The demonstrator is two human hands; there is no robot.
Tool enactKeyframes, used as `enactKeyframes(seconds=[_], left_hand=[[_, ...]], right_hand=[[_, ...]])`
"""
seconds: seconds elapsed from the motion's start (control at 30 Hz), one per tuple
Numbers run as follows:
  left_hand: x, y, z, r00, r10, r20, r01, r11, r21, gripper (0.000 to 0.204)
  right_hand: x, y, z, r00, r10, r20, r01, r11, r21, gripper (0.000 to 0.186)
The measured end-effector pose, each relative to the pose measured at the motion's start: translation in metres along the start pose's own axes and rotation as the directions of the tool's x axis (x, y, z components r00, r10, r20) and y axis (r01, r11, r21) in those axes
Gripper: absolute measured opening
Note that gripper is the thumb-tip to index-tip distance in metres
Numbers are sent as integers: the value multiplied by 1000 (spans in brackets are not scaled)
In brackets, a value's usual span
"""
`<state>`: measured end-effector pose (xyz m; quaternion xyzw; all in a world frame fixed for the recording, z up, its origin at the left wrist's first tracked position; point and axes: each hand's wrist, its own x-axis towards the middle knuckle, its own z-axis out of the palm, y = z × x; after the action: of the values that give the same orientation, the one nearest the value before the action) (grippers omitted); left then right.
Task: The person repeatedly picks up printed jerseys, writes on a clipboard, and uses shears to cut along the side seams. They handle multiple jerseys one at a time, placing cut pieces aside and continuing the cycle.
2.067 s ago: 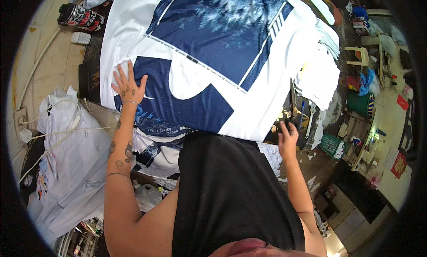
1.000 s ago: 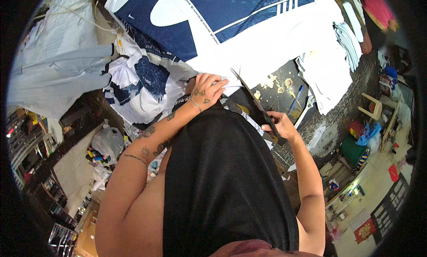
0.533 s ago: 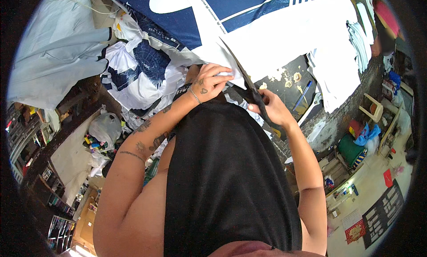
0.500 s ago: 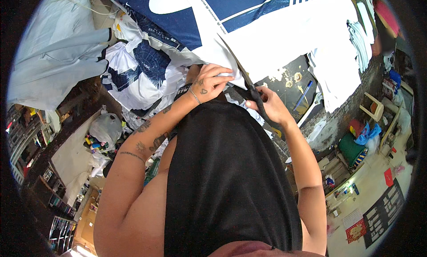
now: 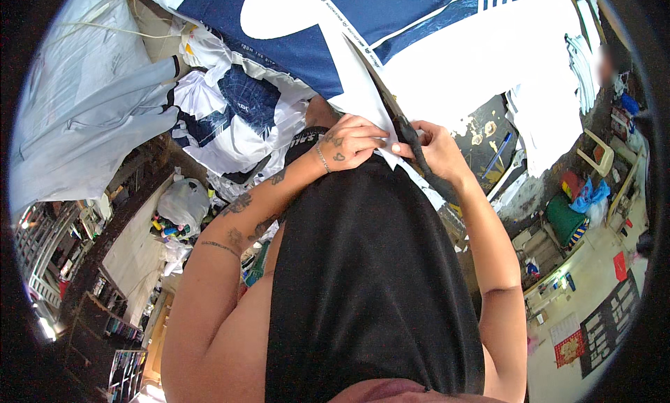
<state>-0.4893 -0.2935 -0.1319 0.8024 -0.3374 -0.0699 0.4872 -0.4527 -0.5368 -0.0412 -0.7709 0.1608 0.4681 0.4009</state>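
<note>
Since half a second ago both hands have barely shifted, staying close at the table's near edge. Left hand (image 5: 352, 139) pinches the white edge of the blue-and-white printed fabric sheet (image 5: 419, 47); right hand (image 5: 436, 148) is closed around dark long-bladed scissors (image 5: 391, 106), whose blades run up and left along that edge, away from the body. Farther left lies a crumpled heap of printed fabric (image 5: 230, 117); far right, a red rectangular sign (image 5: 620, 265) on the floor.
</note>
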Motion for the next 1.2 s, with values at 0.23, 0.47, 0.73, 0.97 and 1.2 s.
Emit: enactKeyframes(seconds=[0.23, 0.47, 0.73, 0.97, 1.2], left_hand=[[-4, -18, -1, 996, 85, -10, -85, 993, -79, 25], [23, -29, -68, 976, 219, -1, -219, 973, -70, 18], [49, -104, -169, 997, 9, 79, -41, 910, 413, 54], [44, -112, -165, 996, 53, 68, -72, 951, 302, 45], [35, -127, -165, 988, 80, 134, -104, 976, 189, 47]], right_hand=[[26, -44, -3, 991, -128, 45, 122, 984, 131, 66], [47, -79, -1, 963, -257, -77, 266, 955, 134, 59], [69, -135, -3, 991, -131, -40, 132, 991, 21, 65], [89, -177, -5, 996, 2, 90, -11, 995, 96, 64], [116, -203, -11, 995, -63, 75, 58, 996, 67, 72]])
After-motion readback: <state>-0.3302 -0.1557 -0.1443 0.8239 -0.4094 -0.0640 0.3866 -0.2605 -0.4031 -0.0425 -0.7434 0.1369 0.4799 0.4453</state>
